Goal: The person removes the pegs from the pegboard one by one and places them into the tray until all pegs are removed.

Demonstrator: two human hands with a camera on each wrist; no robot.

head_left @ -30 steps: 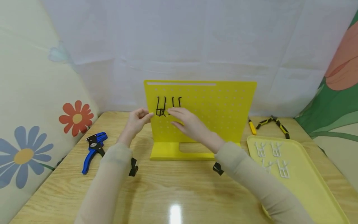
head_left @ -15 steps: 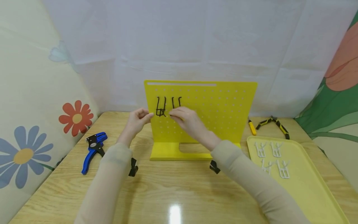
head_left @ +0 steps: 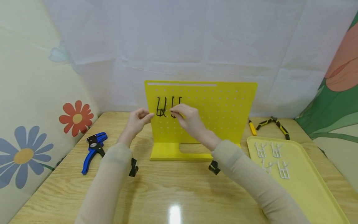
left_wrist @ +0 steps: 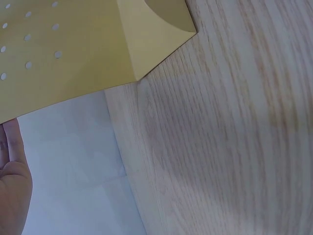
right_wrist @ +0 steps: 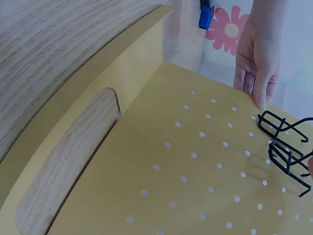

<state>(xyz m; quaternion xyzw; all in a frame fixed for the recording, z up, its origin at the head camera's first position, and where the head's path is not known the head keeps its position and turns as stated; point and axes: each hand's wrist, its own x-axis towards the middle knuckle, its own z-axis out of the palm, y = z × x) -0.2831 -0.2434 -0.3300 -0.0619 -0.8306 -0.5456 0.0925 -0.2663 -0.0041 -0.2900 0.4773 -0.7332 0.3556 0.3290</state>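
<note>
A yellow pegboard (head_left: 218, 118) stands upright on the table, and my left hand (head_left: 139, 119) pinches its left edge, thumb in front and fingers behind. Two black wire pegboard hooks sit side by side at the board's upper left. The left one (head_left: 161, 112) is untouched. My right hand (head_left: 190, 119) pinches the other black hook (head_left: 173, 104) low on its front and partly covers it. In the right wrist view this second hook (right_wrist: 288, 159) tilts a little out from the board, with only a fingertip visible at the frame's edge.
A yellow tray (head_left: 305, 193) with several white wire hooks (head_left: 283, 169) lies at the right. Behind it are a yellow-handled tool (head_left: 252, 127) and black-yellow pliers (head_left: 281, 127). A blue-black wire stripper (head_left: 95, 149) lies at the left.
My right hand's fingers were extended beside the second hook, then closed on it. The hook's lower end now shows under the hand. My left hand stays at the board's edge.
</note>
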